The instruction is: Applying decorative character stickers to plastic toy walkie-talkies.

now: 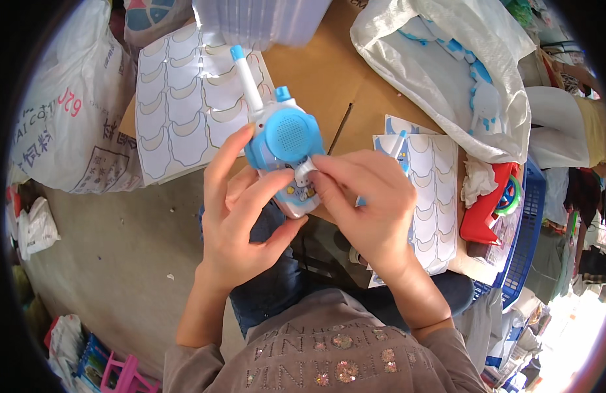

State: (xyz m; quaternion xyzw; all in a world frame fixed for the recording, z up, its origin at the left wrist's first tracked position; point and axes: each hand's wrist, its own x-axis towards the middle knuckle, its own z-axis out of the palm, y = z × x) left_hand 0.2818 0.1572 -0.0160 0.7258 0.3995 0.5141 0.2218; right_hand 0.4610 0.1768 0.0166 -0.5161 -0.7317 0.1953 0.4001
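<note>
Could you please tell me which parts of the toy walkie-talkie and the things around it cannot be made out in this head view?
- Toy walkie-talkie: lower body hidden by the left hand and right hand.
- Small sticker at the right fingertips: too small to read its design.
- Clear plastic bin: cut off by the top edge.
- White bag: blue toys inside are veiled.

I see both hands (237,216) (372,209) crowded together over my lap, with the toy radio (283,147) between them, so nothing passes there. On the cardboard worktop (329,78), the bare strip down the middle is the one open lane. A sticker sheet (185,98) covers its left edge, another sheet (431,196) its right edge, a clear bin (264,19) blocks the far edge, and a white bag (447,72) fills the far right corner. The floor (119,262) to my left lies open.
</note>
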